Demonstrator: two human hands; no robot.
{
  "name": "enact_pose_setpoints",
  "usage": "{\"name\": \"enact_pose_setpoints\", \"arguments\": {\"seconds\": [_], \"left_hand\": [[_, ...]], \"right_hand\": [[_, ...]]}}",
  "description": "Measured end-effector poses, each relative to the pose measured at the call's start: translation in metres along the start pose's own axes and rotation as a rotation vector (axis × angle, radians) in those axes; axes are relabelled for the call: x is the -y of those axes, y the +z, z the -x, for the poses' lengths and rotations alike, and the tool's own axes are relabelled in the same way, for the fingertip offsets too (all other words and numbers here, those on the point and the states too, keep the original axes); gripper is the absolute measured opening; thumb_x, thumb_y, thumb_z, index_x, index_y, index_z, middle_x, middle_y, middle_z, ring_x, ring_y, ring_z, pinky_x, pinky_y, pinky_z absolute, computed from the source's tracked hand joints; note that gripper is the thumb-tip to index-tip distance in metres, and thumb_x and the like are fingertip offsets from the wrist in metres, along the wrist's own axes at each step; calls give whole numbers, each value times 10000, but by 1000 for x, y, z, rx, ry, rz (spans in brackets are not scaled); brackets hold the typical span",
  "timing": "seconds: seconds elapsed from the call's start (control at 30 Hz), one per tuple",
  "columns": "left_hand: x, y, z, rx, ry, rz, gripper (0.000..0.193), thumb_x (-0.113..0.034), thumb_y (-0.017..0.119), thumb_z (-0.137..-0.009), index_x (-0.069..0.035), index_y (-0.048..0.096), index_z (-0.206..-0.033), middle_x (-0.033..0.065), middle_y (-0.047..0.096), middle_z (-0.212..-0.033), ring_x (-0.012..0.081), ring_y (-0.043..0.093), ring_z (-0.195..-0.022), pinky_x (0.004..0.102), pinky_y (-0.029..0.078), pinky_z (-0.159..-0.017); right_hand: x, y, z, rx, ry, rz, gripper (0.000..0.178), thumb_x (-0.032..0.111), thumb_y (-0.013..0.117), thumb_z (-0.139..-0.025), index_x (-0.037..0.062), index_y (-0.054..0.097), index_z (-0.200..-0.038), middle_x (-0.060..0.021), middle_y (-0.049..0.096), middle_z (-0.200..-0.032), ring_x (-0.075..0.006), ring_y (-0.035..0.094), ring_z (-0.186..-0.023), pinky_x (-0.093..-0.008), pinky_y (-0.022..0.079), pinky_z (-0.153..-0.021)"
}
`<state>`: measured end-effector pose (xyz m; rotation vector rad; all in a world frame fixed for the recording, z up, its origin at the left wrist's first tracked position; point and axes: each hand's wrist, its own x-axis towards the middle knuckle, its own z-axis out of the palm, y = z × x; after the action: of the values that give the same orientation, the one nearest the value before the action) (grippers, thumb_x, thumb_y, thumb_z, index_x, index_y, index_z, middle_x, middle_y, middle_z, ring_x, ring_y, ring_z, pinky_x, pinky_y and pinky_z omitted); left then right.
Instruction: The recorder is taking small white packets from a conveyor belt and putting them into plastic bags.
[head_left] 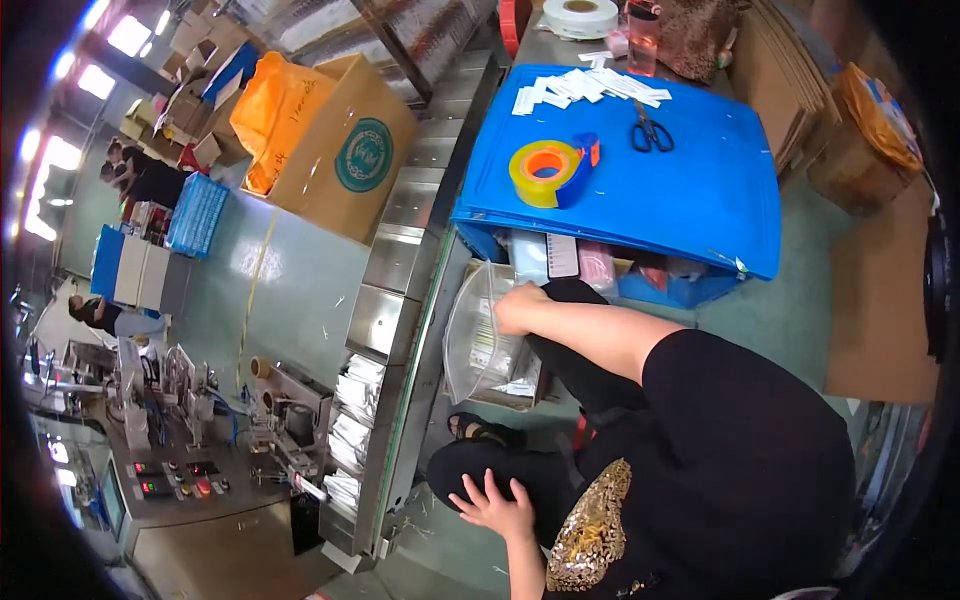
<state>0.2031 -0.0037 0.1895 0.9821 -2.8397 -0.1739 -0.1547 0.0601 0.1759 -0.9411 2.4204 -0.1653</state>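
Observation:
My left hand (498, 508) rests on my black-clothed knee with its fingers spread and nothing in it. Beside the blue table, my right hand (518, 308) is closed on the upper edge of a clear plastic bag (463, 335). The bag sits in a low cardboard box (517, 402) and holds many small white packets (490, 350). What the fingertips do under the plastic is partly hidden by the hand itself.
The blue table (640, 195) bears a tape dispenser (546, 173), black scissors (651, 133) and white slips (585, 88). A conveyor of metal trays (381, 318) runs along the left, several filled with white packets. Beyond it stand a large carton (335, 150) and a machine (190, 480).

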Motion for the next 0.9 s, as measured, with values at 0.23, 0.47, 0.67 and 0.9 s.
{"name": "enact_pose_setpoints", "arguments": {"seconds": [0.23, 0.47, 0.67, 0.9], "left_hand": [[-6, 0, 4, -14, 8, 5, 447, -331, 621, -703, -152, 569, -1110, 125, 339, -1371, 485, 169, -1279, 695, 176, -912], [-7, 0, 0, -25, 22, -11, 451, -325, 619, -697, -147, 571, -1109, 122, 337, -1374, 477, 177, -1278, 685, 180, -919], [-9, 0, -3, -9, 33, -32, 433, -292, 614, -715, -138, 563, -1116, 128, 350, -1366, 459, 176, -1284, 607, 179, -970], [-11, 0, -5, -22, 46, -43, 426, -275, 619, -713, -134, 564, -1111, 133, 349, -1367, 452, 183, -1284, 596, 187, -972]], "right_hand": [[3, 11, 3, -12, -17, -18, 281, 269, 528, -742, 79, 672, -892, -125, 657, -911, -267, 631, -858, -409, 452, -761], [7, 11, 5, 3, -48, -23, 275, 231, 518, -724, 79, 674, -892, -128, 656, -914, -269, 632, -864, -405, 459, -763], [12, 17, 3, -65, -122, -53, 268, 236, 522, -726, 99, 659, -912, -115, 655, -881, -279, 629, -849, -426, 462, -737], [6, 16, 14, -141, -228, -164, 269, 255, 542, -742, 81, 642, -921, -122, 648, -895, -281, 620, -860, -418, 472, -738]]}}
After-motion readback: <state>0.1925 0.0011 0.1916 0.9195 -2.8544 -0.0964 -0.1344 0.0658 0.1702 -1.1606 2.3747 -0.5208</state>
